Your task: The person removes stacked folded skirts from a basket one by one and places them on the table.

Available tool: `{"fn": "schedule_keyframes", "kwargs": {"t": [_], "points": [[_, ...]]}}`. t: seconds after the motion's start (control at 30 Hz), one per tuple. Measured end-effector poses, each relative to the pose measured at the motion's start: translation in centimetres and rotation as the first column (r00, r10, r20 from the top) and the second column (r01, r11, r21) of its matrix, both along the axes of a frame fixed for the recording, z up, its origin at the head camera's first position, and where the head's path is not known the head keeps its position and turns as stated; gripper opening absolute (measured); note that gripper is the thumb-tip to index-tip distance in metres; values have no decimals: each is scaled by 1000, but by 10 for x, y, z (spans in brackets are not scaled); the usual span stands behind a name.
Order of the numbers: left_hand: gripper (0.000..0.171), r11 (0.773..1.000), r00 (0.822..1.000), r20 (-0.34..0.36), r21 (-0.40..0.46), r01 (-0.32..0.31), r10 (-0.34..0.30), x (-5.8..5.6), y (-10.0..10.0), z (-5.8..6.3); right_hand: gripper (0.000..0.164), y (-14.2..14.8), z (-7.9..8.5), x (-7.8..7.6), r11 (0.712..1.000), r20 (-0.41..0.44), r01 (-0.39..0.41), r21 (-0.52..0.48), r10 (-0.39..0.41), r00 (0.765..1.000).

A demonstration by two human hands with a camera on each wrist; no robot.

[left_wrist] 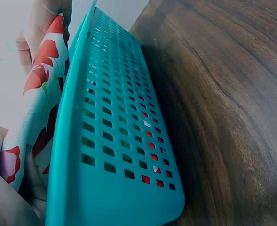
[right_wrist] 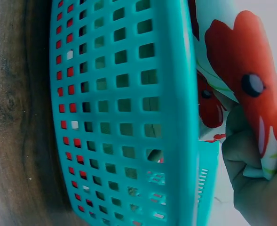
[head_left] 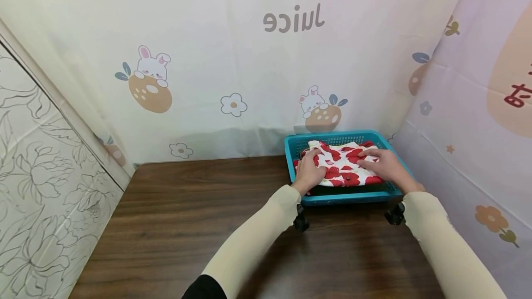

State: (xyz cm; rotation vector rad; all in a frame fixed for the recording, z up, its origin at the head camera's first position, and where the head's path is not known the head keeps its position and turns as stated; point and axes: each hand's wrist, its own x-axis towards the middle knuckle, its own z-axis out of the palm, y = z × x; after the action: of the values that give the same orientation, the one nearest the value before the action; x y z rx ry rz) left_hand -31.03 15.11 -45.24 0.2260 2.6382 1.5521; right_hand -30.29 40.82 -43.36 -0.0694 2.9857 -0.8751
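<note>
The left fingers (head_left: pixel 314 152) and right fingers (head_left: pixel 371 152) grip a white cloth (head_left: pixel 344 168) printed with big red, dark-centred flowers.

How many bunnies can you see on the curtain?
2. The left bunny is on the left side of the head view; the right bunny is just above the turquoise basket. More could be hidden in folds of the curtain.
</note>
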Motion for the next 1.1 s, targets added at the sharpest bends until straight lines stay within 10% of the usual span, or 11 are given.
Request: {"fn": "schedule_keyframes", "kwargs": {"t": [1.1], "points": [[72,990,983,-141,66,125,-114,-10,-28,25,60,-27,43,14,998,-109,66,6,-65,992]]}}
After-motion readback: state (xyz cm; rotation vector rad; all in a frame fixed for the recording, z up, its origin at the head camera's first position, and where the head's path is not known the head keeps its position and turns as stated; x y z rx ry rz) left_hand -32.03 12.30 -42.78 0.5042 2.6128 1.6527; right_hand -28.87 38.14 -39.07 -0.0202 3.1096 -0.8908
